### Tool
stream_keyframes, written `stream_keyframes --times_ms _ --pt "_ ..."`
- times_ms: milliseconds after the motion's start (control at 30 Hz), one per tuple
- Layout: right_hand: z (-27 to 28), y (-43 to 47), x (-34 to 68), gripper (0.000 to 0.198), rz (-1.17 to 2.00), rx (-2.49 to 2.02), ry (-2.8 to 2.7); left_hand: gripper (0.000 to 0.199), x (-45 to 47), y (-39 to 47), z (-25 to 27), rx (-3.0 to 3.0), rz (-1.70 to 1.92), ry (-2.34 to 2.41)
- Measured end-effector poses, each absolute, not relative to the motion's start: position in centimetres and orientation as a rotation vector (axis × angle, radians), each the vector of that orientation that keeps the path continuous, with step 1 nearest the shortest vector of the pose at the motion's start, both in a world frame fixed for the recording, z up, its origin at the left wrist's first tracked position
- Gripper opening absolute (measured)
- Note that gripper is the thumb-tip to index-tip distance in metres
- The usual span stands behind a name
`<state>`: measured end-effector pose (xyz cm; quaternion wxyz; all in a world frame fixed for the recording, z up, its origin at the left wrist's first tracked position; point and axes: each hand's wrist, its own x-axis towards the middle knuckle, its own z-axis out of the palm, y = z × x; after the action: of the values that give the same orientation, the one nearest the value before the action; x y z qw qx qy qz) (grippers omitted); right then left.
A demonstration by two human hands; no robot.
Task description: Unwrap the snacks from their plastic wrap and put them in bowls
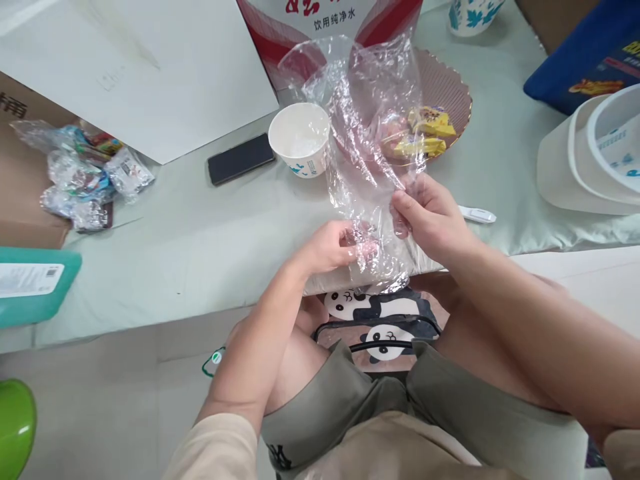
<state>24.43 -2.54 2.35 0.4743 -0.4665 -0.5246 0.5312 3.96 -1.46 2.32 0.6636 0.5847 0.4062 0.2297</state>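
Clear plastic bag (367,157) extends over the near edge of the bench (190,240), pinched in the right hand (433,215); whether the left hand (331,248), partly behind it, also grips, I cannot tell. Light, steady pinching should spare such thin plastic.

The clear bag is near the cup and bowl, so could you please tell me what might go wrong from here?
In this view, the bag overlaps the cup and might knock it over. It also crosses the bowl and could drag out the yellow packets. The right hand pinches the thin film, which might tear if pulled hard.
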Motion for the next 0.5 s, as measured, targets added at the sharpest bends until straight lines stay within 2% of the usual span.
stream_keyframes --times_ms 133,267,500 --pt "2.7 -2.7 24.4 0.045 1.315 -1.149 -1.310 0.033 3.7 -1.1 2.0 1.368 0.475 0.948" --pt "2.9 -2.7 24.5 0.047 1.274 -1.203 -1.289 0.038 3.3 -0.9 1.9 1.368 0.582 1.032" --pt "2.6 -2.7 24.5 0.045 1.190 -1.284 -1.271 0.028 2.9 -0.4 1.4 1.092 0.752 1.041"
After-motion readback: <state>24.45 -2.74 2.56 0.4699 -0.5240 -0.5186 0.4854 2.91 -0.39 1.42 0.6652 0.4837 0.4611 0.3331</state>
